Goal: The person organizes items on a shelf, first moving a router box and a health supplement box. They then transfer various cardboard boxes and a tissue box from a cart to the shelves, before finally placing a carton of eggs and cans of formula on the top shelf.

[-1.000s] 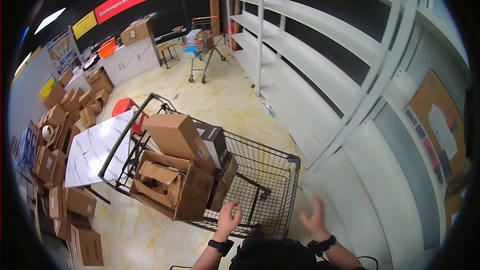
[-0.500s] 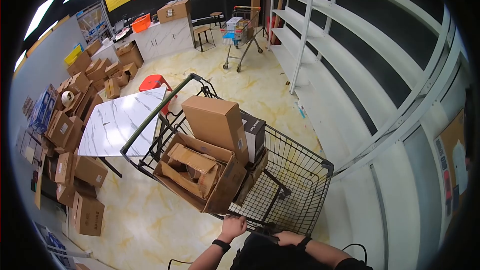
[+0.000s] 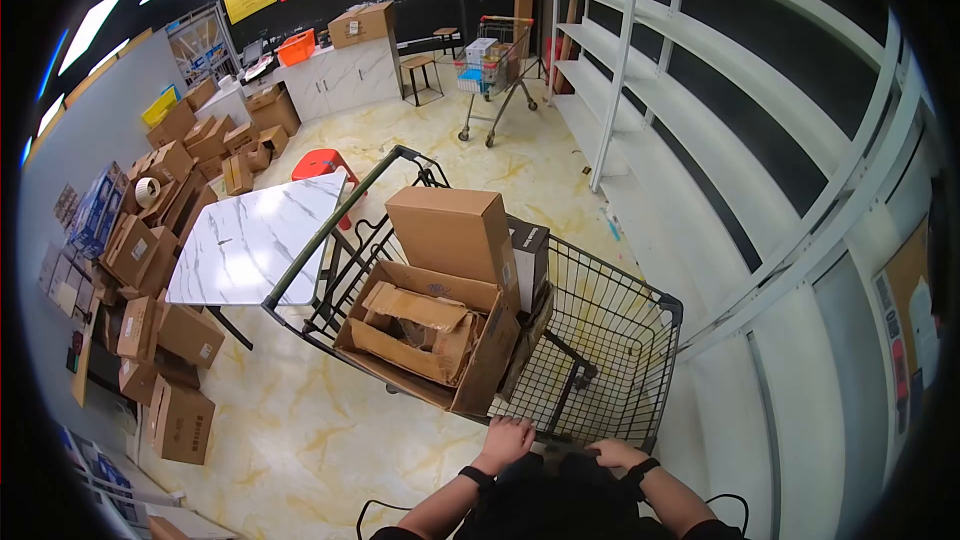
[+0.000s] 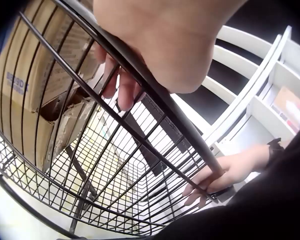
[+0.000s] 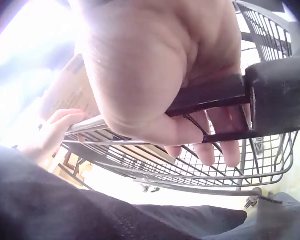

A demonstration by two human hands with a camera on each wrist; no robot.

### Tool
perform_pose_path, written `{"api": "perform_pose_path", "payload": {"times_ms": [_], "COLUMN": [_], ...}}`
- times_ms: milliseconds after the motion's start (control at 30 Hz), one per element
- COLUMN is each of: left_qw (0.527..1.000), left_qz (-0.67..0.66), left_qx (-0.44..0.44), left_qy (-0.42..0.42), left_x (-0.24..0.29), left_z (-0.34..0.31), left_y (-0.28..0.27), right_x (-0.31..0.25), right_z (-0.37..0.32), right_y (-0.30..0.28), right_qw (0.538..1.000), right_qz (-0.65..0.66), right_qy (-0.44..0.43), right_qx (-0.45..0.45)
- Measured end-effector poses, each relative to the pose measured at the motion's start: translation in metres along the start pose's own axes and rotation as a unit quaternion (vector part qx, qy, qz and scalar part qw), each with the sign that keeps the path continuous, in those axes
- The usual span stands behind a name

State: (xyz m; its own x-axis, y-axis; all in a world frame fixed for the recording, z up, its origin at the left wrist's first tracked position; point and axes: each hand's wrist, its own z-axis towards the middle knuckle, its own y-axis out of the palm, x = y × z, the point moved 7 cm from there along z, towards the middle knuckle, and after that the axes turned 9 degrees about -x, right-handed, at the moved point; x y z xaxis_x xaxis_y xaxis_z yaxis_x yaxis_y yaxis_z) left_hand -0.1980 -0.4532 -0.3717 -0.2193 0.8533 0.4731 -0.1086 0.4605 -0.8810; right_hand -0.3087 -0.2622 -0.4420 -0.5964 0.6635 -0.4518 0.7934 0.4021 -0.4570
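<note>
Black wire formed the cart (image 3: 640,340). Left fingers (image 4: 125,95) and right fingers (image 5: 205,154) gripped its rim (image 4: 186,126); boxes (image 3: 450,230) sat inside.

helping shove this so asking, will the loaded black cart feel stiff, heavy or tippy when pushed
The black cart looks stiff, with its wire mesh and thick rim. It may feel heavier toward the handle, where the boxes are bunched. Pushed at the side, where the left hand and right hand grip, it could swing round.
</note>
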Motion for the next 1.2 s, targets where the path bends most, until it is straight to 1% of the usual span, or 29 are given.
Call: {"api": "perform_pose_path", "payload": {"times_ms": [33, 67, 100, 133, 167, 200, 233, 300, 333, 367, 433, 467, 500, 533, 567, 600, 633, 700, 733, 800, 833, 900, 933, 1000, 1033, 1100, 1133, 1167, 1200], "left_qw": [1.000, 0.997, 0.989, 0.986, 0.986, 0.976, 0.956, 0.936, 0.929, 0.925, 0.918, 0.913, 0.913, 0.902, 0.887, 0.881, 0.881, 0.886, 0.886, 0.893, 0.892, 0.894, 0.892, 0.897, 0.895, 0.902, 0.907, 0.905, 0.907], "left_qz": [0.000, -0.039, -0.078, -0.108, -0.108, -0.051, 0.008, 0.052, 0.046, 0.038, 0.024, 0.020, 0.019, 0.000, -0.018, -0.014, -0.014, 0.005, 0.005, -0.056, -0.056, -0.080, -0.080, -0.064, -0.064, -0.110, -0.084, -0.084, -0.082], "left_qx": [-0.001, 0.055, 0.111, 0.106, 0.106, 0.195, 0.282, 0.347, 0.368, 0.377, 0.384, 0.383, 0.384, 0.391, 0.396, 0.390, 0.390, 0.309, 0.310, 0.339, 0.341, 0.342, 0.344, 0.331, 0.333, 0.308, 0.322, 0.324, 0.331], "left_qy": [-0.001, 0.028, 0.057, 0.069, 0.070, 0.077, 0.083, 0.028, 0.000, -0.031, -0.099, -0.135, -0.133, -0.185, -0.237, -0.267, -0.266, -0.346, -0.345, -0.289, -0.290, -0.280, -0.282, -0.286, -0.289, -0.283, -0.260, -0.261, -0.248], "left_x": [0.001, 0.005, 0.007, 0.004, 0.001, 0.005, 0.005, -0.020, -0.034, -0.050, -0.083, -0.100, -0.112, -0.132, -0.151, -0.161, -0.164, -0.177, -0.179, -0.177, -0.174, -0.169, -0.168, -0.165, -0.164, -0.166, -0.166, -0.167, -0.164], "left_z": [-0.004, -0.008, -0.014, -0.019, -0.026, -0.039, -0.055, -0.075, -0.082, -0.086, -0.091, -0.092, -0.090, -0.091, -0.093, -0.093, -0.092, -0.089, -0.087, -0.083, -0.083, -0.083, -0.083, -0.083, -0.083, -0.080, -0.079, -0.080, -0.080], "left_y": [-0.007, -0.022, -0.035, -0.042, -0.050, -0.077, -0.097, -0.109, -0.122, -0.134, -0.156, -0.162, -0.162, -0.161, -0.159, -0.156, -0.151, -0.137, -0.130, -0.119, -0.118, -0.120, -0.122, -0.125, -0.125, -0.121, -0.119, -0.116, -0.116], "right_x": [0.002, 0.015, 0.009, 0.002, -0.003, 0.003, 0.005, 0.010, 0.011, 0.012, 0.010, 0.005, -0.012, -0.031, -0.048, -0.073, -0.098, -0.157, -0.181, -0.211, -0.225, -0.238, -0.246, -0.245, -0.238, -0.217, -0.219, -0.221, -0.223], "right_z": [-0.007, -0.002, -0.009, -0.022, -0.031, -0.032, -0.032, -0.037, -0.039, -0.038, -0.037, -0.037, -0.037, -0.035, -0.030, -0.027, -0.027, -0.029, -0.025, -0.005, 0.003, 0.016, 0.019, 0.029, 0.045, 0.074, 0.068, 0.062, 0.056], "right_y": [-0.003, 0.001, -0.001, -0.012, -0.019, -0.020, -0.018, -0.022, -0.022, -0.022, -0.024, -0.028, -0.037, -0.044, -0.052, -0.064, -0.074, -0.092, -0.097, -0.101, -0.102, -0.109, -0.112, -0.106, -0.101, -0.102, -0.109, -0.108, -0.101], "right_qw": [0.999, 0.998, 0.998, 0.995, 0.991, 0.986, 0.986, 0.975, 0.974, 0.974, 0.972, 0.972, 0.974, 0.976, 0.984, 0.987, 0.985, 0.975, 0.967, 0.947, 0.947, 0.946, 0.947, 0.971, 0.971, 0.933, 0.934, 0.942, 0.938], "right_qz": [0.014, 0.028, 0.028, 0.036, 0.045, 0.047, 0.048, 0.016, -0.010, -0.009, -0.084, -0.084, -0.101, -0.118, -0.067, -0.016, 0.019, 0.065, 0.075, 0.155, 0.153, 0.192, 0.189, 0.160, 0.157, 0.203, 0.200, 0.263, 0.323], "right_qy": [0.023, 0.028, 0.029, 0.040, 0.052, 0.063, 0.062, 0.098, 0.088, 0.088, 0.134, 0.135, 0.110, 0.085, 0.035, -0.016, -0.052, -0.126, -0.164, -0.193, -0.195, -0.116, -0.118, -0.012, -0.013, -0.052, -0.054, -0.025, 0.007], "right_qx": [0.020, 0.051, 0.051, 0.083, 0.116, 0.148, 0.149, 0.201, 0.208, 0.211, 0.173, 0.175, 0.170, 0.164, 0.163, 0.161, 0.165, 0.174, 0.179, 0.205, 0.205, 0.232, 0.230, 0.180, 0.178, 0.291, 0.291, 0.208, 0.124]}}
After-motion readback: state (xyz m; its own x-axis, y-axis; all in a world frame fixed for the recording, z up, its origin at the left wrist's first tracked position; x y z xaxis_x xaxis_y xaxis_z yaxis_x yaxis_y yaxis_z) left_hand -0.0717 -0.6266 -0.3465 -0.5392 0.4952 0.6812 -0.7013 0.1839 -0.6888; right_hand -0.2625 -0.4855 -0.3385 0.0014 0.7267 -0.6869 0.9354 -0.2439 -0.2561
